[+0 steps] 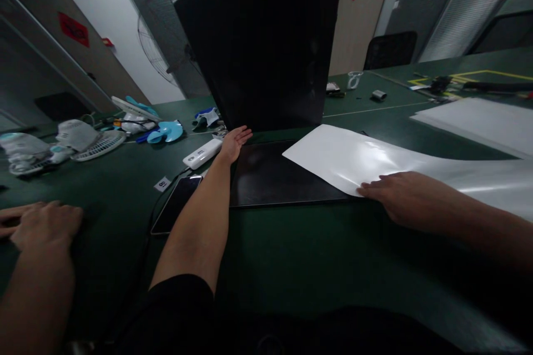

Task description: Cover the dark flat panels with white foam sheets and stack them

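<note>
Clearly, the right grip pinches the white sheet by its near edge.

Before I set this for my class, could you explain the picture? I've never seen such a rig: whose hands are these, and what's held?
There is no machine: a person works bare-handed, and a camera worn on their head looks forward and down. The right hand pinches the near edge of a glossy white sheet, which partly covers a flat black panel. The left hand, open, is at the lower-left corner of a raised black panel; whether it touches is unclear. On the green table, a phone and white device lie left, more white sheets right. The far-left hand is another person's.
</note>
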`<state>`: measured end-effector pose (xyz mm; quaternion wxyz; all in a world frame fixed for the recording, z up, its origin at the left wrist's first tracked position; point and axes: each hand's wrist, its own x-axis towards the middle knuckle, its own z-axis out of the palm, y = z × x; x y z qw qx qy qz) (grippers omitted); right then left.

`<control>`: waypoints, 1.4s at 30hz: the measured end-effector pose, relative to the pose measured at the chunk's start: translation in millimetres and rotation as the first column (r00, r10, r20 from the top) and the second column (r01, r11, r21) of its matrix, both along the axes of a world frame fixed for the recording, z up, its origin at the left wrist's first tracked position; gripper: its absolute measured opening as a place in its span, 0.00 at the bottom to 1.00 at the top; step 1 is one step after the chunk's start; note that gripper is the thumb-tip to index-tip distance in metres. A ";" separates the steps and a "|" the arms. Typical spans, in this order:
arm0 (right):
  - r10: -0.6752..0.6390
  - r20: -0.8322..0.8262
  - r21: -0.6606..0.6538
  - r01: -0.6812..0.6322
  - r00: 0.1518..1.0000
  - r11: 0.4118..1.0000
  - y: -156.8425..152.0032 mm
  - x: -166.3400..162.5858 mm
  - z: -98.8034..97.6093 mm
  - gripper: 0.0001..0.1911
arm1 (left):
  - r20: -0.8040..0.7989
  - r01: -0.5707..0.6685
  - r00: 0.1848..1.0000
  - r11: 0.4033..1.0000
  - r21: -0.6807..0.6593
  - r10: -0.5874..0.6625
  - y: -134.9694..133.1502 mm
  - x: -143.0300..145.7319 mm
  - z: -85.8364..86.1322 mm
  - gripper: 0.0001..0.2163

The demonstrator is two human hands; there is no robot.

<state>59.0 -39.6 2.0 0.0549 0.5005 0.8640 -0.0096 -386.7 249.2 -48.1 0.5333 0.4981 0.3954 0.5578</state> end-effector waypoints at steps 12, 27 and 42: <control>0.362 -0.304 0.062 -0.360 0.882 0.931 13.9 -16.5 -11.9 0.36 | -0.029 -0.021 0.999 1.000 0.001 0.021 -2.3 1.6 2.8 0.19; 0.297 -0.386 0.059 -0.298 0.873 0.953 23.9 -27.2 -24.3 0.27 | -0.493 -0.090 0.855 0.983 0.163 0.160 3.9 17.5 -5.7 0.06; 0.199 -0.392 -0.006 -0.219 0.898 0.976 30.7 -21.2 -30.7 0.32 | -0.582 0.058 0.813 0.990 0.125 0.026 -6.3 15.6 -2.4 0.14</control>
